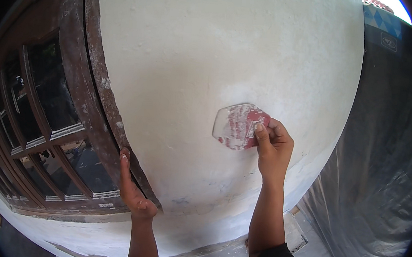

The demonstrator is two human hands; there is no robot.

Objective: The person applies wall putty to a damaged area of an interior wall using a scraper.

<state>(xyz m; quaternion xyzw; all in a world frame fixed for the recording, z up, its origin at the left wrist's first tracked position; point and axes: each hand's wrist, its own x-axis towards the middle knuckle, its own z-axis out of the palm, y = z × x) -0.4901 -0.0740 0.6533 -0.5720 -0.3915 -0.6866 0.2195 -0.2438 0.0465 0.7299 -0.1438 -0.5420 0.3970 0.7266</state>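
Your right hand (274,147) is closed around a flat, red plastic scraper (240,126), thumb laid across its face and fingers wrapped behind. The scraper is smeared with white filler and its pale, angled blade is pressed flat against the white plastered wall (213,50), a little right of the wall's middle and well above its lower edge. The plaster around the blade looks patchy, with a brighter, chalkier area just above it.

Your left hand (133,191) holds nothing: it is open, fingers straight and together, pointing up. It rests at the wall's left edge, where the plaster meets the dark wooden window frame (98,93), touching the frame's paint-flecked inner border near its lower corner. The two hands are well apart.

The frame holds several glass panes (54,84) divided by wooden bars. At the wall's right edge hangs a sheet of translucent plastic (383,195), reaching down to the floor. Both of your sleeves are dark.
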